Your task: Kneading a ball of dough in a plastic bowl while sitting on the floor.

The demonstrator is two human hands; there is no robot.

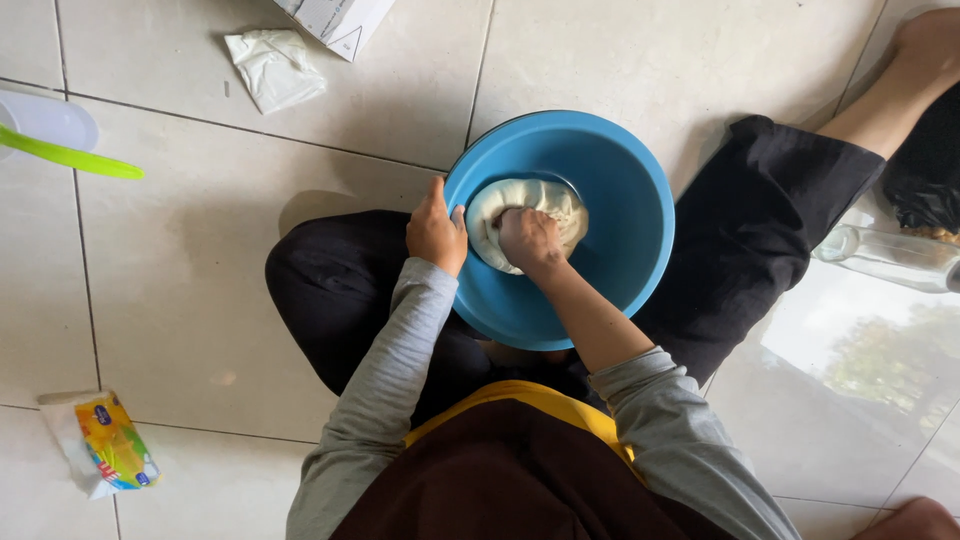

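The right hand [528, 240] is curled into a fist and pushed down into a soft, pale lump of dough [520, 212]. The dough sits at the bottom of a big round blue bowl [620, 200]. The left hand [436, 230] is wrapped over the bowl's left rim, with the thumb on the inside and the fingers on the outside, holding the edge.

The bowl rests between the legs of the person, who sits on a floor [200, 300] of pale, shiny tiles. The person wears grey sleeves, dark trousers, and a brown and yellow apron.

Far to the left, near the edge, lies a clear tub with a green handle [70, 157] across it. Up top is a crumpled white wrapper [273, 66] beside the corner of a white box [335, 20]. Down at the lower left lies a small yellow packet [112, 440]. On the right, past the knee, is a clear glass bottle [885, 255] lying on its side.
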